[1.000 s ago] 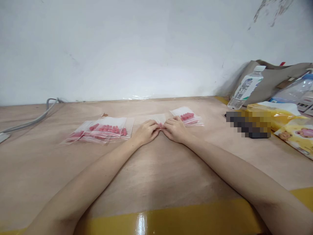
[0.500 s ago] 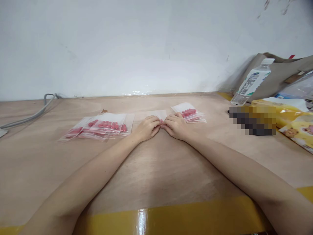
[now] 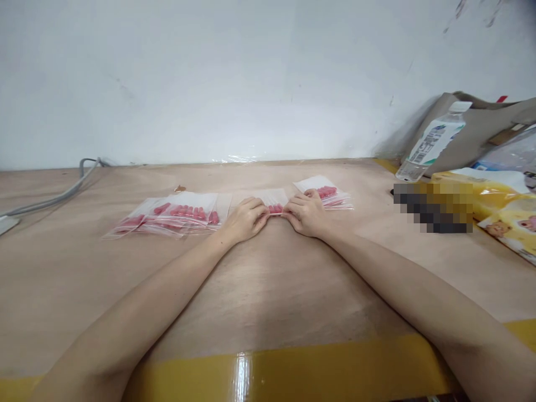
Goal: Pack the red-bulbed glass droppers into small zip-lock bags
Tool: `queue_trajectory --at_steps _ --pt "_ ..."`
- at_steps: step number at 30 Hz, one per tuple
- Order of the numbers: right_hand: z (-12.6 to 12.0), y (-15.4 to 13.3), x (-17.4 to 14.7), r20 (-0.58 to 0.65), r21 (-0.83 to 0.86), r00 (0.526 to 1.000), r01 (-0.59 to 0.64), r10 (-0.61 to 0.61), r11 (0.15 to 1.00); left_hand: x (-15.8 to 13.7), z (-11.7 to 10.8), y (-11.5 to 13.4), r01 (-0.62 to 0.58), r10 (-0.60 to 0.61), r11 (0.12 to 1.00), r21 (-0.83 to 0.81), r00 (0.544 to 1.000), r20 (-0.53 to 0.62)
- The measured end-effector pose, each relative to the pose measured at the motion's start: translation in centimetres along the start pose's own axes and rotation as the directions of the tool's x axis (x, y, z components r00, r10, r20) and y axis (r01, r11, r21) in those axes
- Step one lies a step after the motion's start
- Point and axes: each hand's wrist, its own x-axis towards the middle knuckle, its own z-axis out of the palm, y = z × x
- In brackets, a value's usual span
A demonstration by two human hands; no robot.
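Note:
A small clear zip bag [image 3: 272, 196] lies on the table between my hands, with several red capsule-shaped pieces [image 3: 275, 209] along its near edge. My left hand [image 3: 248, 216] pinches the bag's near left corner, fingers bent. At the near right corner, my right hand [image 3: 305, 213] pinches it the same way. Left of my left hand lies a spread pile of similar bags [image 3: 171, 215] holding red pieces. Just beyond my right hand is a smaller stack of filled bags [image 3: 324, 190], partly hidden by the fingers.
A plastic bottle [image 3: 433, 142] leans against a grey-brown bag [image 3: 481, 131] at the back right. Yellow packaging [image 3: 486, 190] and a blurred-out dark object [image 3: 431, 207] lie in front. A grey cable [image 3: 62, 195] runs along the left. Yellow tape [image 3: 201, 377] edges the table.
My hands have moved apart along the bag's near edge, the left one leftward and the right one slightly rightward. More of the red pieces now show between them.

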Motion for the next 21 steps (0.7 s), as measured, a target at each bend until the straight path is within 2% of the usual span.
queue_trajectory --at_steps 7,12,16,19,21 --pt "-0.4 0.0 -0.4 0.021 -0.068 1.000 -0.019 0.021 0.998 -1.0 -0.4 -0.5 0.095 -0.104 0.985 0.146 0.993 0.055" --pt "-0.3 -0.7 0.3 0.067 -0.176 0.997 -0.019 0.031 0.984 -1.0 -1.2 -0.5 0.082 -0.097 0.987 0.136 0.990 0.102" --pt "-0.3 0.0 1.1 0.095 -0.252 0.993 -0.038 0.064 0.967 -2.2 -4.0 -1.6 0.163 -0.192 0.971 0.172 0.967 0.166" --pt "-1.1 2.1 1.0 0.058 -0.220 0.995 -0.066 0.080 0.973 -4.9 -6.9 -3.7 0.190 -0.256 0.957 0.218 0.909 0.330" --pt "-2.0 3.5 0.3 0.059 -0.198 0.989 -0.124 0.138 0.972 -6.9 -8.6 -5.2 0.222 -0.314 0.939 0.264 0.866 0.388"
